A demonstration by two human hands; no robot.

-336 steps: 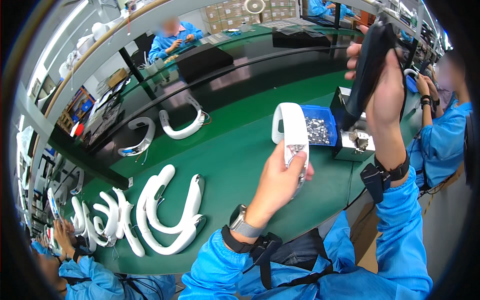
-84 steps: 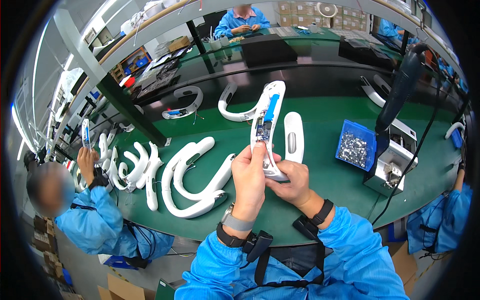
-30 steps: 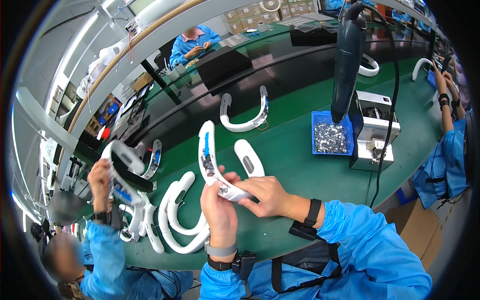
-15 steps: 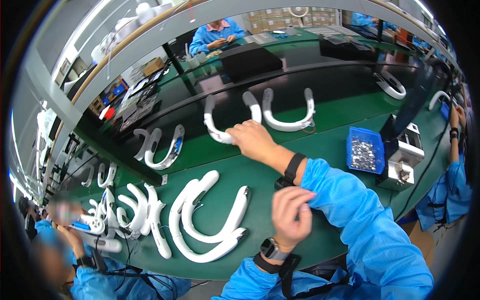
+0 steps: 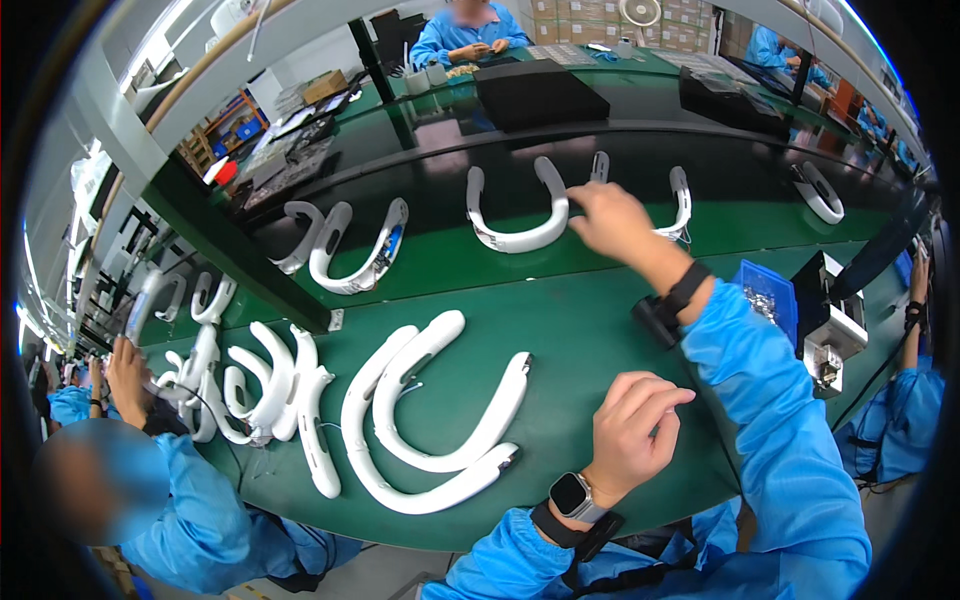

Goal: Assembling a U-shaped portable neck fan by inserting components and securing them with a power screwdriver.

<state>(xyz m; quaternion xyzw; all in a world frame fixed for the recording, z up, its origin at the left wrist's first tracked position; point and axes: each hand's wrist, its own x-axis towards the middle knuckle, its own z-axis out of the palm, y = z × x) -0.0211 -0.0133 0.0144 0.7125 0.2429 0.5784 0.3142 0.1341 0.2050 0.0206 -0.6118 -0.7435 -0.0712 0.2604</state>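
Beside the row of white neckband-shaped parts, the fingers of the right hand (image 5: 618, 225) are spread and slightly bent, pointing left at the raised right limb of one neckband-shaped housing (image 5: 517, 241). From where I stand, I cannot tell whether they touch or pinch that limb. The left hand (image 5: 635, 430) hangs nearer the person, its fingers loosely curled, a gap left beside the thumb and nothing visible in its hold.

The step in hand appears to be the setting down or taking up of a housing in this row; the posture does not settle which. A next grasp would, in my judgement, call for closing the fingers across one rounded limb without nudging the second housing (image 5: 682, 195), partly hidden behind the hand.

The housing is a smooth white U, probably moulded plastic, with blunt, rounded ends. To its left, an open-sided housing (image 5: 345, 284) exposes a blue cylindrical cell (image 5: 393, 240) and small electronics. Nearer lies a nested pair of housings (image 5: 440, 462), with a jumbled cluster of white housings (image 5: 313, 425) farther left.

All these rest on a matt green surface (image 5: 600, 310), bordered by a glossy black strip (image 5: 430, 165). Outward to the right are a blue plastic bin (image 5: 785, 290) of small metallic pieces, a silver metal box (image 5: 835, 330), and a dark tapered tool (image 5: 885, 240).
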